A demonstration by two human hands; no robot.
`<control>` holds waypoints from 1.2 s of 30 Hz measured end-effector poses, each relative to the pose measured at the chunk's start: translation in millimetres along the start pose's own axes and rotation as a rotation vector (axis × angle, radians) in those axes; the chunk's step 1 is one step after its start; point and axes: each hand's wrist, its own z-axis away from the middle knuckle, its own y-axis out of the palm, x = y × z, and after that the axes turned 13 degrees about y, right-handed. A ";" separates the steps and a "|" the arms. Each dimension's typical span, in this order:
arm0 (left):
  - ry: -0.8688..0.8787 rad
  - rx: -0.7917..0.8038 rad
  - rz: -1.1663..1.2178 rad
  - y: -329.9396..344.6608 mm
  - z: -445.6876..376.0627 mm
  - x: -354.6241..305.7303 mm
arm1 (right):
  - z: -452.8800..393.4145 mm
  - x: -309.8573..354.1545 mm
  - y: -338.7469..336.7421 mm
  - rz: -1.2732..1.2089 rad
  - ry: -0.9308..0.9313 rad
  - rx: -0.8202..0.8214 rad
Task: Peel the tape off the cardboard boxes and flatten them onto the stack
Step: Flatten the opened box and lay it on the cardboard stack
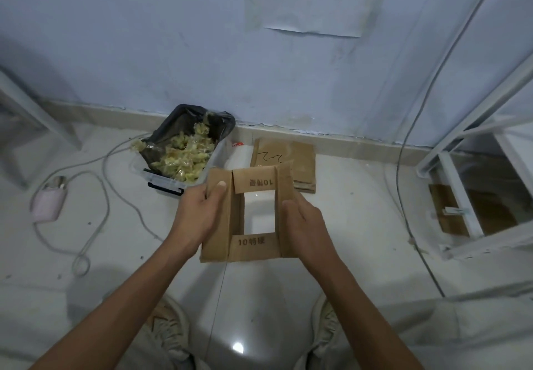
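Note:
A small brown cardboard box (251, 247) is held above the floor, opened at both ends so the white floor shows through its middle. Its flaps are spread outward and printed "10". My left hand (199, 211) grips the left flap, thumb on top and fingers curled behind it. On the right wall rests my right hand (305, 222), thumb along the inside edge and fingers wrapped over the outside. Behind the box, a stack of flattened cardboard (300, 159) lies on the floor by the wall.
A clear bin lined with a black bag (184, 136) holds crumpled tape at the back left. White cables and a pink charger (49, 205) lie at left. A white metal frame (461, 196) stands at right. My shoes (170, 326) are below.

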 end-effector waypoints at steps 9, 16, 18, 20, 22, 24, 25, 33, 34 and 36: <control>0.293 0.222 -0.352 12.1 13.9 -10.8 | -5.9 -1.6 7.3 0.849 -0.289 -0.475; 0.277 0.277 -0.276 7.7 9.0 -7.4 | -5.0 -2.1 10.7 0.911 -0.326 -0.375; 0.258 0.293 -0.236 1.3 1.6 -1.3 | -0.8 4.7 8.7 0.892 -0.347 -0.302; 0.215 0.330 -0.158 -4.4 -3.3 5.2 | -3.2 6.6 2.0 0.917 -0.341 -0.266; 0.149 0.377 -0.033 -8.1 -5.0 11.4 | -6.2 6.1 -6.4 0.920 -0.330 -0.297; 0.106 0.428 -0.004 -10.1 -4.5 18.5 | -15.0 0.4 -14.3 0.841 -0.261 -0.304; 0.084 0.441 -0.018 -10.6 -4.3 23.8 | -19.4 -1.6 -19.6 0.774 -0.211 -0.290; -0.279 0.096 0.063 -6.6 -2.4 52.7 | -32.9 -5.7 -23.2 0.448 -0.119 -0.283; -0.308 0.100 0.093 -2.9 -1.1 50.3 | -31.0 -4.4 -20.8 0.434 -0.122 -0.278; -0.288 0.094 0.068 3.0 0.9 45.8 | -27.6 -4.0 -16.5 0.415 -0.129 -0.277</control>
